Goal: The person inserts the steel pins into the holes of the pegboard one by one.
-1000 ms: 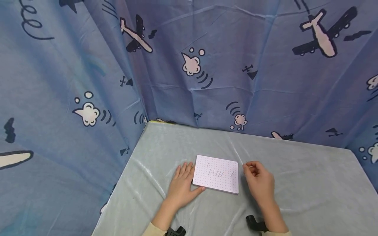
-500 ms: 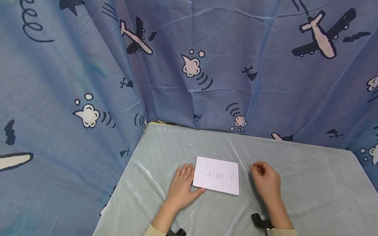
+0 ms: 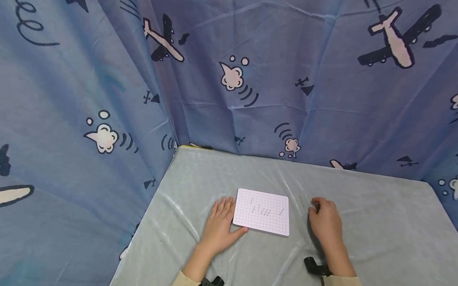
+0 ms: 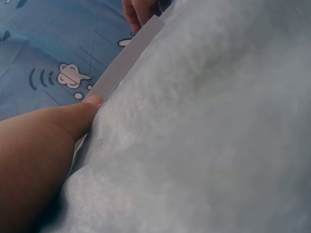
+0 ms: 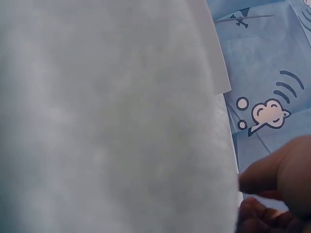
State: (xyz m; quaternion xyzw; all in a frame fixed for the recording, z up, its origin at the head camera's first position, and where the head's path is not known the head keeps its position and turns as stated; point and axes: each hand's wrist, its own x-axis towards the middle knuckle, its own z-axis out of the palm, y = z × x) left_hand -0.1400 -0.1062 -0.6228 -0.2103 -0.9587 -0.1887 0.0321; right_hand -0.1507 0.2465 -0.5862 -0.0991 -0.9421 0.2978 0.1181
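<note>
A white board (image 3: 262,224) with a dotted grid lies on the table, and several thin needle-like pins (image 3: 266,212) show on it. In the left wrist view such pins (image 4: 92,59) rise above the board's edge (image 4: 129,58). My left hand (image 3: 220,228) lies flat at the board's left side, fingers straight, thumb touching the near edge. To the right of the board, my right hand (image 3: 326,222) hovers low with loosely bent fingers; a gap shows between thumb and index finger. Just left of its fingertips is a thin dark needle-like line (image 3: 302,201), apparently lying on the cloth.
Pale grey-green cloth (image 3: 200,171) covers the table, with some creases. Blue printed curtains (image 3: 200,99) rise behind the table and along its left side. Black wrist mounts (image 3: 316,267) sit at both wrists, beside the beige sleeves (image 3: 341,281).
My right hand has moved right, away from the board, and its pinch has loosened. The thin needle-like piece at its fingertips now appears separate from them. My left hand and the board stay put.
</note>
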